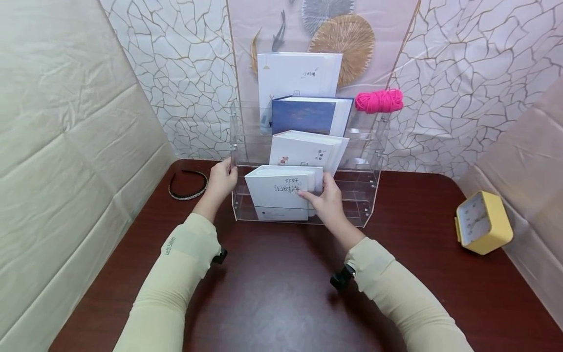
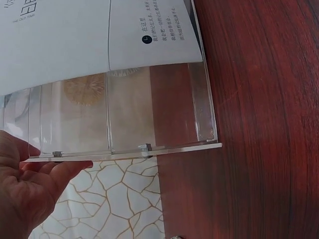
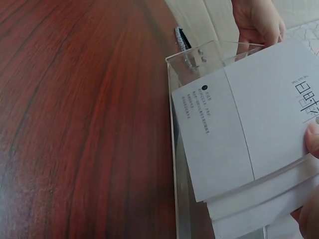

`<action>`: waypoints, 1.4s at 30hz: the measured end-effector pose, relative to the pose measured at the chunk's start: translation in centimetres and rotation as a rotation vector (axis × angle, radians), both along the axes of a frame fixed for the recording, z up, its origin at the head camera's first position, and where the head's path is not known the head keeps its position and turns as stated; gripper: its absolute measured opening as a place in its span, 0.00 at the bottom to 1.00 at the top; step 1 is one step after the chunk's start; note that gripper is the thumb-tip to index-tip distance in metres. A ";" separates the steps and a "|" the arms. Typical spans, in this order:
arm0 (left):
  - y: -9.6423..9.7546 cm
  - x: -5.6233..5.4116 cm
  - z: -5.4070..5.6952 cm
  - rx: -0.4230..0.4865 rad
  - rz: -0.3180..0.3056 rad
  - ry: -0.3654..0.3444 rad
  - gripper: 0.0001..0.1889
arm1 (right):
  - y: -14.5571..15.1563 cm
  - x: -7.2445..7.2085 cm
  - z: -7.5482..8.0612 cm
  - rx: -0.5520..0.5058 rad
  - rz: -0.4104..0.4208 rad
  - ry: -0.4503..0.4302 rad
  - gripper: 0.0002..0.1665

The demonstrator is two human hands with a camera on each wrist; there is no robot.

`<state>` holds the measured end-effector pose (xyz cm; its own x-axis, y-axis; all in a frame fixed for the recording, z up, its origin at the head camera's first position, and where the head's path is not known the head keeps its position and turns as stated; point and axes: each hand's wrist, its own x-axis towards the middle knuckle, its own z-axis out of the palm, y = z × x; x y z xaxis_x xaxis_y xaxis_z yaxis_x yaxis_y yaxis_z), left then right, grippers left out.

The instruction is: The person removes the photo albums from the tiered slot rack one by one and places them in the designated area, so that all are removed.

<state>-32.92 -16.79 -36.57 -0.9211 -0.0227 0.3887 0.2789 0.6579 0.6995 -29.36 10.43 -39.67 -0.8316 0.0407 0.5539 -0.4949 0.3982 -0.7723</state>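
A clear acrylic tiered rack (image 1: 358, 188) stands at the back of the table with books on its steps. On the lowest tier is a white book (image 1: 277, 193) with dark lettering, tilted back. My right hand (image 1: 330, 198) grips that book's right edge, thumb on the front cover and fingers behind. At the rack's left side panel, my left hand (image 1: 222, 178) holds the panel's edge, thumb on one side and fingers on the other in the left wrist view. Above are another white book (image 1: 303, 149), a blue-covered book (image 1: 303, 116) and a tall white book (image 1: 286, 73).
A bundle of pink yarn (image 1: 379, 101) sits at the rack's top right. Left of the rack lies a dark headband (image 1: 186, 197) with a glittery part. A yellow clock (image 1: 488, 225) stands by the right wall. The dark red wooden table (image 1: 264, 293) extends in front.
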 end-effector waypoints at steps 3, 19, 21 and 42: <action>-0.1 -0.1 0.0 0.000 0.003 0.005 0.10 | -0.2 -0.1 0.2 0.006 0.003 0.017 0.29; 0.2 -0.1 0.0 0.001 0.002 0.003 0.09 | 0.1 -0.1 2.5 -0.092 0.057 0.037 0.28; 0.2 0.0 0.1 0.007 -0.002 0.010 0.08 | 0.4 -0.1 3.2 -0.103 0.065 0.037 0.28; 0.1 0.4 0.3 0.009 -0.017 -0.029 0.15 | 8.7 3.8 11.4 -0.418 0.229 0.096 0.21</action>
